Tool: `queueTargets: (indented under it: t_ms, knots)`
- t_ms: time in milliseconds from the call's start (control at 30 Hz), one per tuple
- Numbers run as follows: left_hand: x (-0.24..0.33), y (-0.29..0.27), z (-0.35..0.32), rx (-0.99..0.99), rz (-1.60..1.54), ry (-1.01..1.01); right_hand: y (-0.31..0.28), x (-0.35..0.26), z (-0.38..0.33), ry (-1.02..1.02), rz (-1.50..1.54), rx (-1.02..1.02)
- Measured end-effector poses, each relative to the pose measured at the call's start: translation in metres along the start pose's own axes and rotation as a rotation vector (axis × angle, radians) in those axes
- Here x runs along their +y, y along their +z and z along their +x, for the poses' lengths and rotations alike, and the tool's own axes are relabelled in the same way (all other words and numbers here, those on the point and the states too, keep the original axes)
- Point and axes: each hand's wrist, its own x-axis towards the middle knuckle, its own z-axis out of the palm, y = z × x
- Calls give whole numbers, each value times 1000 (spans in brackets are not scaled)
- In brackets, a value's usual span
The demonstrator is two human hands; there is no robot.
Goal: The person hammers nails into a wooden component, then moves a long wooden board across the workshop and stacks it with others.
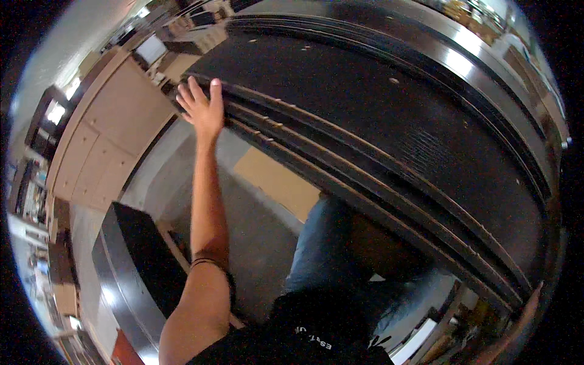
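A large black piece of furniture or stack of black panels [365,109] spans the view before me, with several thin layers along its near side. Those layers have pale brown, roughly finished edges, and small light marks dot the top. My left hand [204,112] is pressed to the left end of these layers, its fingers spread and the thumb apart. At the far right, my right hand [535,297] reaches the opposite end of the same layers. It is dark and near the rim, so its fingers cannot be made out.
A beige dresser [103,137] with drawers stands at the left. Nearer, a glossy black cabinet-like piece [137,267] rests on the floor. Flat cardboard [274,176] lies on the floor by my legs. More furniture and boxes line the left background.
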Motion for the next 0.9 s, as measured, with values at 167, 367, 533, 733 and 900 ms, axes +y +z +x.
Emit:
queueTargets:
  t_ms: [167, 367, 533, 733, 900]
  knots:
    - [-9, 39, -7, -606, 204, 434, -32, -94, -19, -32, -189, 80]
    - [-128, 58, 67, -644, 348, 385, 48, -229, -62, 580, -244, 227]
    - [-104, 94, 55, -535, 735, 576, 11, -224, -95, 631, -263, 274]
    - [-86, 89, 45, -567, 228, 241, -40, -236, -82, -203, -412, 781]
    - [-101, 43, 69, -473, 165, 326, -138, -256, -19, 4, -620, 639]
